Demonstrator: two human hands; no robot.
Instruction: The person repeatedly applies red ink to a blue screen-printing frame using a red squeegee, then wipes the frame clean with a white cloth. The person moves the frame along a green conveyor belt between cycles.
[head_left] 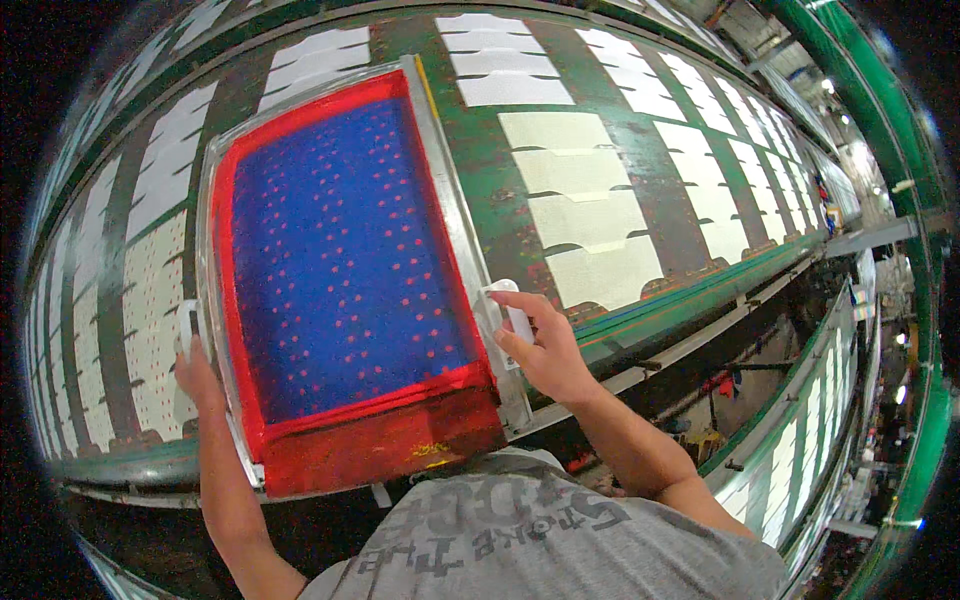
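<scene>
A large screen-printing frame (340,240) lies in front of me over a long green table. It has a metal rim, a red border and a blue mesh dotted with small red spots. My left hand (200,378) is closed on a white handle (189,322) on the frame's left side, its fingers partly hidden. On the opposite side, my right hand (545,345) grips another white handle (512,318), with thumb and fingers bent around it. A red strip (385,445) forms the frame's near end, close to my body.
Cream fabric pieces (580,205) lie in columns on the green table (490,190) to the right. White pieces (505,60) are farther back. Left of the frame, a cream column (155,330) bears small reddish dots. A metal rail (690,350) follows the table's near edge.
</scene>
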